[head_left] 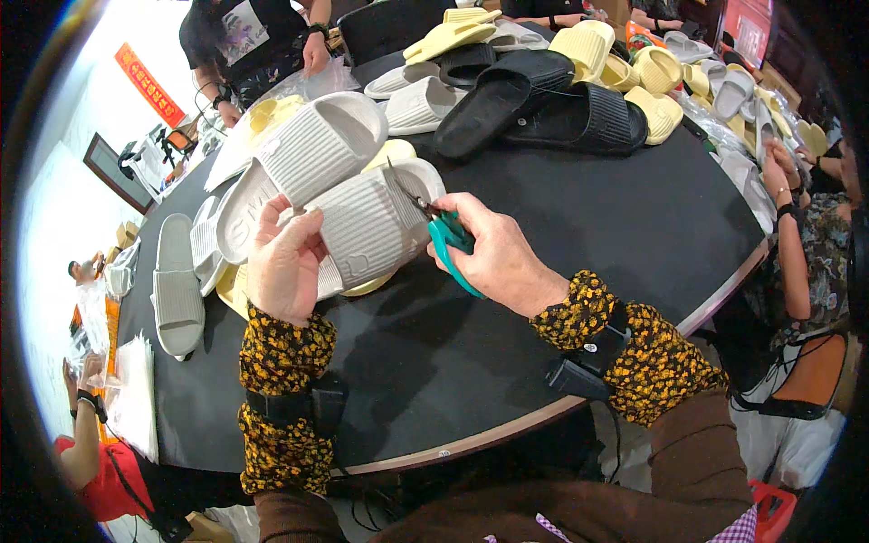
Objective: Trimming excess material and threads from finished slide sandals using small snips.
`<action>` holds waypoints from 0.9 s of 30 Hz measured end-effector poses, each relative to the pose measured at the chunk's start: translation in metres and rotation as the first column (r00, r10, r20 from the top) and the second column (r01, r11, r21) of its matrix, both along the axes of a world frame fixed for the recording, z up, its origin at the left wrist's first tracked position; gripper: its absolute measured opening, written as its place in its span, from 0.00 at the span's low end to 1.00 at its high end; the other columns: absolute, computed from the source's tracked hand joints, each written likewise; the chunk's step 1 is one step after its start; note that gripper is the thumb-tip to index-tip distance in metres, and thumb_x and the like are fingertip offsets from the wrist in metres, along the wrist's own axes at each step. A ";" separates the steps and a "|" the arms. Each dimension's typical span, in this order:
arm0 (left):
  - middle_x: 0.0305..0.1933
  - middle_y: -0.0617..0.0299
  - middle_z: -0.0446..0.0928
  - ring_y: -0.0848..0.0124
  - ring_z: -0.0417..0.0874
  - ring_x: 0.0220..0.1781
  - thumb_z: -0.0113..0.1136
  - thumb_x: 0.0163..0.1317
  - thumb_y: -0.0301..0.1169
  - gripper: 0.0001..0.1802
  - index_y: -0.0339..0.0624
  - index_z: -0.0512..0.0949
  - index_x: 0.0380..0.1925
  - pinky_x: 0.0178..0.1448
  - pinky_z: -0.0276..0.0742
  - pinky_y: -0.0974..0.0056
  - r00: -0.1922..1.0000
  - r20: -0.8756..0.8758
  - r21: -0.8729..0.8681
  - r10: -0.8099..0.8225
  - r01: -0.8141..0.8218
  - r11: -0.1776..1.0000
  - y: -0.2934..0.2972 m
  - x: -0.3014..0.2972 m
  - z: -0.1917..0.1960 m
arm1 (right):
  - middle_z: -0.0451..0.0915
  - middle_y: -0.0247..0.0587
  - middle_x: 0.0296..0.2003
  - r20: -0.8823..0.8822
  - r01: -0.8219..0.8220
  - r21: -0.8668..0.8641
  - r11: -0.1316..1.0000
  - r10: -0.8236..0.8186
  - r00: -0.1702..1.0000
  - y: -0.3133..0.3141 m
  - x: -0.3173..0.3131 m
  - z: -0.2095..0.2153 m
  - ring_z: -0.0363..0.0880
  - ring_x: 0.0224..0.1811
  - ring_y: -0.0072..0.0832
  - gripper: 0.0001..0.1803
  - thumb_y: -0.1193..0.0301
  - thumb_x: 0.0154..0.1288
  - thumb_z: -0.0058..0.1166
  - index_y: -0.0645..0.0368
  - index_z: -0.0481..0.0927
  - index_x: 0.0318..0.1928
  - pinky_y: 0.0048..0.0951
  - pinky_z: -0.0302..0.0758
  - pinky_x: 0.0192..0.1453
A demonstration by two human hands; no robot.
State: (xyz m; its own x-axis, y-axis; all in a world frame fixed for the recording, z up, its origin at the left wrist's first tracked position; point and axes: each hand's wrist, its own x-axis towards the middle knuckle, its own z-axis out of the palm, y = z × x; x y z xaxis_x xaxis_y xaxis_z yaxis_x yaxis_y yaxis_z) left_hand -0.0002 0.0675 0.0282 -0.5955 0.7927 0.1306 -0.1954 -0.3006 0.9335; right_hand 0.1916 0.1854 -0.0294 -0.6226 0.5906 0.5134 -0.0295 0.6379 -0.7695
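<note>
A pale grey ribbed foam slide sandal (pixel 367 226) is gripped by the left hand (pixel 285 262) above the round black table (pixel 588 217), while small teal-handled snips (pixel 450 237), clasped in the right hand (pixel 498 258), are applied to its edge; many heaped sandals (pixel 543 81) appear untrimmed.

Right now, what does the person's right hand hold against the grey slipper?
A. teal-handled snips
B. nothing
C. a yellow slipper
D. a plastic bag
A: the right hand closes around teal-handled snips, their tip at the edge of the grey slipper that the left hand steadies.
</note>
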 end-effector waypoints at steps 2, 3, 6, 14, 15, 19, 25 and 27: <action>0.37 0.59 0.76 0.70 0.78 0.37 0.55 0.57 0.22 0.17 0.41 0.65 0.46 0.41 0.74 0.64 1.000 0.002 -0.010 -0.001 0.001 1.000 0.001 0.006 0.000 | 0.80 0.44 0.31 0.056 0.025 -0.039 0.999 -0.022 0.998 -0.001 0.002 0.006 0.81 0.32 0.26 0.22 0.75 0.56 0.58 0.64 0.68 0.51 0.26 0.76 0.37; 0.36 0.60 0.76 0.71 0.78 0.36 0.55 0.58 0.23 0.16 0.41 0.65 0.46 0.40 0.74 0.64 1.000 0.004 -0.020 -0.003 0.003 1.000 0.002 0.008 -0.001 | 0.80 0.45 0.30 0.079 0.023 -0.086 0.996 -0.017 0.997 -0.001 0.003 0.007 0.81 0.32 0.26 0.22 0.75 0.56 0.59 0.63 0.68 0.51 0.27 0.76 0.37; 0.35 0.62 0.76 0.73 0.78 0.35 0.53 0.61 0.26 0.14 0.42 0.66 0.46 0.38 0.75 0.65 0.996 -0.071 -0.036 -0.048 0.046 0.998 0.002 0.007 -0.003 | 0.79 0.45 0.30 0.101 0.045 -0.098 0.994 -0.035 0.994 0.001 0.002 0.006 0.81 0.32 0.27 0.23 0.74 0.55 0.59 0.63 0.68 0.51 0.28 0.76 0.37; 0.31 0.64 0.75 0.75 0.78 0.26 0.52 0.65 0.31 0.11 0.41 0.67 0.45 0.28 0.74 0.68 0.992 -0.114 -0.030 -0.055 0.052 0.998 0.001 0.013 -0.001 | 0.79 0.46 0.28 0.059 0.056 -0.035 0.998 -0.054 0.997 0.002 0.006 0.010 0.80 0.29 0.30 0.24 0.74 0.53 0.60 0.63 0.68 0.50 0.30 0.75 0.36; 0.30 0.64 0.75 0.75 0.78 0.25 0.52 0.65 0.31 0.11 0.41 0.67 0.44 0.27 0.74 0.69 0.992 -0.115 -0.023 -0.050 0.048 0.999 0.001 0.014 0.000 | 0.79 0.46 0.28 0.052 0.059 -0.020 0.998 -0.057 0.997 0.001 0.006 0.012 0.80 0.29 0.31 0.24 0.74 0.53 0.60 0.63 0.68 0.50 0.31 0.75 0.36; 0.29 0.65 0.75 0.75 0.78 0.25 0.53 0.64 0.31 0.12 0.41 0.67 0.45 0.27 0.74 0.69 0.986 -0.156 -0.039 -0.055 0.050 0.998 0.002 0.023 0.001 | 0.79 0.46 0.27 0.048 0.060 0.010 0.998 -0.061 0.997 0.003 0.008 0.013 0.81 0.29 0.31 0.23 0.75 0.53 0.59 0.63 0.68 0.50 0.31 0.76 0.36; 0.28 0.67 0.75 0.77 0.76 0.23 0.54 0.63 0.30 0.11 0.40 0.69 0.44 0.25 0.72 0.71 0.963 -0.261 -0.076 -0.059 0.040 0.996 0.000 0.031 0.002 | 0.80 0.46 0.28 0.027 0.023 -0.045 0.999 -0.022 0.999 0.004 0.008 0.014 0.82 0.31 0.31 0.21 0.76 0.55 0.56 0.64 0.67 0.50 0.30 0.77 0.38; 0.27 0.68 0.75 0.79 0.75 0.22 0.54 0.64 0.30 0.11 0.40 0.69 0.43 0.25 0.70 0.73 0.963 -0.267 -0.103 -0.045 0.018 0.994 0.000 0.035 0.001 | 0.80 0.46 0.29 0.014 0.032 -0.023 0.999 -0.031 0.999 0.003 0.008 0.016 0.82 0.32 0.31 0.21 0.77 0.56 0.56 0.64 0.67 0.50 0.29 0.77 0.38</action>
